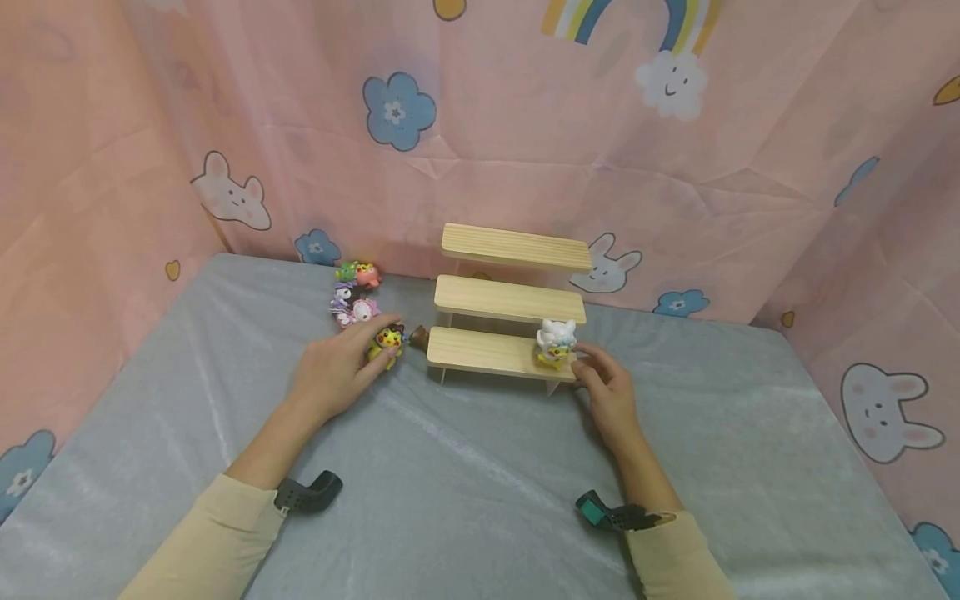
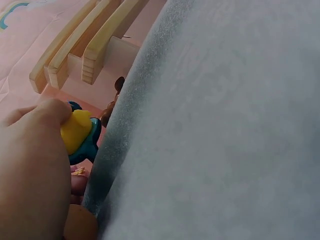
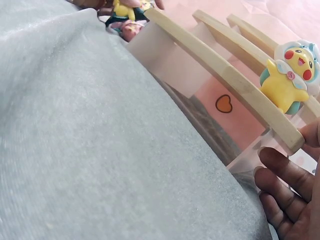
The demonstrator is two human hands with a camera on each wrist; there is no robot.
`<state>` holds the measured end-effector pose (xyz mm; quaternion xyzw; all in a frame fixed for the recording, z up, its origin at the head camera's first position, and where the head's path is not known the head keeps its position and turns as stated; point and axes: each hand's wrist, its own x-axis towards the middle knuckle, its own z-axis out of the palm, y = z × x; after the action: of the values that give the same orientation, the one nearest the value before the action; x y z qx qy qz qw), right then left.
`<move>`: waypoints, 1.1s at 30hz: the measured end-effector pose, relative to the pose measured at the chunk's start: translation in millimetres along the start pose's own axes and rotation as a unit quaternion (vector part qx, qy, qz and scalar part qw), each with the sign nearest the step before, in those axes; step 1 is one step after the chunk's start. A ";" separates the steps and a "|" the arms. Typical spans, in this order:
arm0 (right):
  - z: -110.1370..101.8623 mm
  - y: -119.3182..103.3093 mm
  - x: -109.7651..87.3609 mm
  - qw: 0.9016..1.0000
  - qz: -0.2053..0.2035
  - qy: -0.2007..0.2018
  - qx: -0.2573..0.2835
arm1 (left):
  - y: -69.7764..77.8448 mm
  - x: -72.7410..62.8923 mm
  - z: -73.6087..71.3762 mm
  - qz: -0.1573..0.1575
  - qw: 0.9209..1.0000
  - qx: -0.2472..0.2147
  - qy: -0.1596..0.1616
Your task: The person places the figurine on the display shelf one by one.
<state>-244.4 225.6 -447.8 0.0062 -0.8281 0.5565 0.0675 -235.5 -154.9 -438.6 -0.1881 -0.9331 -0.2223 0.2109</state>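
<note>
My left hand (image 1: 337, 367) grips a yellow Pikachu figurine (image 1: 389, 338) with a dark hat, left of the three-tier wooden display shelf (image 1: 480, 353). In the left wrist view, the figurine (image 2: 76, 131) shows yellow and dark teal under my fingers. At the lowest tier's right end, my right hand (image 1: 611, 392) touches the wood with loosely bent fingers (image 3: 282, 165). Beside it, a Pikachu figurine in a white hood (image 1: 556, 342) stands upright on that tier. Whether its far side touches my fingers is hidden.
Several small figurines (image 1: 352, 296), pink, purple and green, cluster behind my left hand. A small brown figure (image 1: 419, 337) lies by the shelf's left end. Grey cloth (image 1: 465, 500) covers the table; a printed pink curtain (image 1: 510, 167) hangs behind.
</note>
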 end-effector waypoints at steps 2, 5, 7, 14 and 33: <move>0.0 0.1 0.1 1.000 0.001 0.001 -0.002 | -0.1 -0.3 -0.1 0.003 1.000 0.010 -0.001; -0.2 0.2 0.2 1.000 0.003 0.001 0.000 | 0.1 -0.3 -0.1 0.008 0.999 0.030 -0.010; -0.2 0.0 0.2 1.000 0.002 0.002 0.003 | 0.5 0.0 -0.4 0.007 0.999 0.038 -0.016; -0.3 -0.1 0.8 1.000 -0.001 0.001 0.002 | 2.4 0.4 -1.9 -0.003 0.999 0.038 -0.023; 1.6 -2.8 -1.6 1.000 -0.001 0.004 0.003 | -1.9 4.7 -14.7 0.013 0.983 0.022 -0.181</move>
<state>-242.8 223.0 -446.0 0.0051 -0.8260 0.5590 0.0719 -235.8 -162.6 -425.1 -0.2323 -0.9580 -0.1615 0.0458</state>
